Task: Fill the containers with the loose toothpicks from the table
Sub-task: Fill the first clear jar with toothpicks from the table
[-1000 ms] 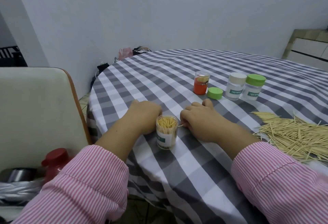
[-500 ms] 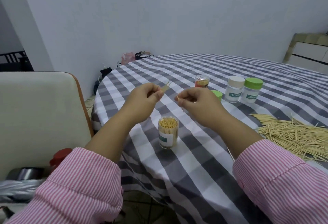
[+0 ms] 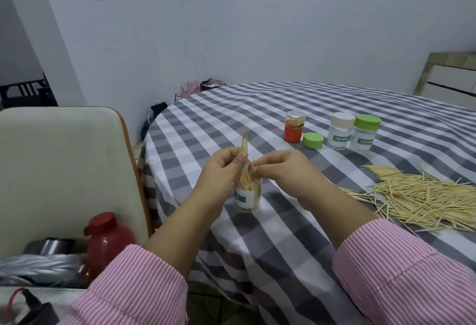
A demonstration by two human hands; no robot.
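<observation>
Since half a second ago, both your hands have come closer together and now sit right over the open jar [image 3: 247, 194], where earlier they were raised apart above it. Your left hand [image 3: 223, 167] pinches a small bunch of toothpicks [image 3: 244, 144] between thumb and fingers, the sticks standing nearly upright with their tips well above your knuckles. Your right hand [image 3: 279, 170] has its fingers curled in toward the jar mouth and pinches the toothpicks there, though how many it grips you cannot tell from this view. That jar stands upright on the checked tablecloth [image 3: 270, 234] near the table's edge, already packed with toothpicks, its white and green label facing you. On your right lies the loose pile of toothpicks [image 3: 422, 195], spread flat on the cloth and well apart from the jar. Farther back stand an orange jar [image 3: 294, 130] with a clear cap, a loose green lid [image 3: 313, 140] just beside it, then a white-capped jar [image 3: 341, 131] and a green-capped jar [image 3: 365, 132] touching or nearly touching each other. Both your sleeves are pink and white striped. To your left is a cream chair back [image 3: 61, 170], with a red bottle [image 3: 107, 242] below it.
</observation>
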